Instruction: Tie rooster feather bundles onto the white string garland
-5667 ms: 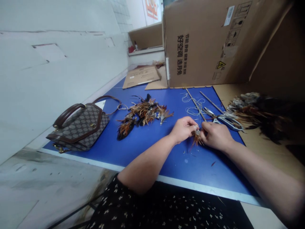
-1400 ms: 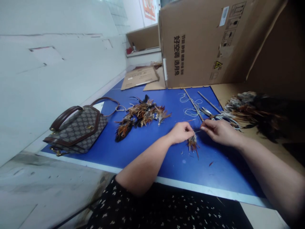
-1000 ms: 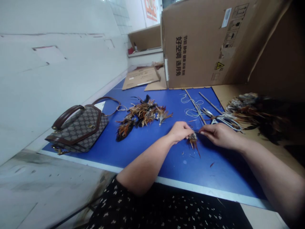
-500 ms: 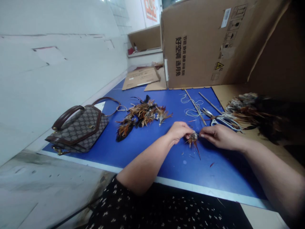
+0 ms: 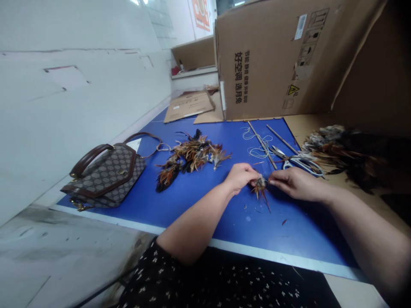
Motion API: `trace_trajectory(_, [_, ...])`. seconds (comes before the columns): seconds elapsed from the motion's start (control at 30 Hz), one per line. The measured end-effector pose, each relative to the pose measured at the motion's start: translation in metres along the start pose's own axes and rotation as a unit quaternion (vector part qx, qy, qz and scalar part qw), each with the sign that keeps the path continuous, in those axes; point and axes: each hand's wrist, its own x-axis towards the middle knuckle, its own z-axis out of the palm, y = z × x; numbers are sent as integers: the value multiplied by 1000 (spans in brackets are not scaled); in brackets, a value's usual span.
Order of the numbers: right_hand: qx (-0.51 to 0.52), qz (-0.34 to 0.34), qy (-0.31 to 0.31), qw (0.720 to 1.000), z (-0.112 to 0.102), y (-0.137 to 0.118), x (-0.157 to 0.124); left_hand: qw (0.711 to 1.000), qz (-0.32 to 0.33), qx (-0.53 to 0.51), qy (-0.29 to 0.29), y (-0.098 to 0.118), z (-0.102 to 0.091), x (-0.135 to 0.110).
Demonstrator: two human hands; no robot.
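My left hand [image 5: 241, 176] pinches a small bundle of brown and orange feathers [image 5: 260, 189] just above the blue tabletop [image 5: 205, 201]. My right hand [image 5: 293, 182] is closed in a pinch right beside the bundle's top, fingertips almost touching the left hand's; a thin thread seems to run between them, too fine to be sure. A pile of tied feather bundles [image 5: 189, 156] lies to the left of my hands. Loose white thread [image 5: 260, 147], two thin sticks [image 5: 265, 143] and scissors [image 5: 302, 161] lie just beyond my hands.
A patterned brown handbag [image 5: 105, 175] sits at the table's left end. A big cardboard box [image 5: 272, 60] stands at the back, flat cardboard [image 5: 189, 105] beside it. A heap of loose dark feathers [image 5: 349, 154] lies on cardboard at the right. A white wall runs along the left.
My right hand drew out to the right from the bundle, then came back close to it. The left hand has kept hold of the bundle in nearly the same spot.
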Motion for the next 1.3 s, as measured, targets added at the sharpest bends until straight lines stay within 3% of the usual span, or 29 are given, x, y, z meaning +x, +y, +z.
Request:
trace_trajectory(0.27, [6,-2,25,1000,-2,-3,-1,998,-52,-27,26,10,3,-2])
trace_trajectory(0.43, [-9,-16,15,1000,-3,-2,0,998,-21,40,31,7,2,-2])
trace_trajectory(0.7, [-17,-30,15,999,4,6,0,999,4,28,18,4,0,-3])
trace_trajectory(0.77, [-20,-36,39,998,4,7,1,999,22,36,13,5,-1,-4])
trace_trajectory(0.83, [-15,-36,112,993,5,5,3,998,41,37,1,6,-2,-4])
trace_trajectory(0.93, [60,21,203,977,10,1,5,997,66,44,-19,4,-3,-5])
trace_trajectory(1.03, [204,87,173,960,18,-5,9,993,93,61,-40,3,-2,-7])
trace_trajectory(1.1, [277,87,152,945,23,-8,11,989,120,71,-51,4,-1,-8])
trace_trajectory(1.3, [346,76,193,915,24,-15,14,975,203,82,-37,11,4,-13])
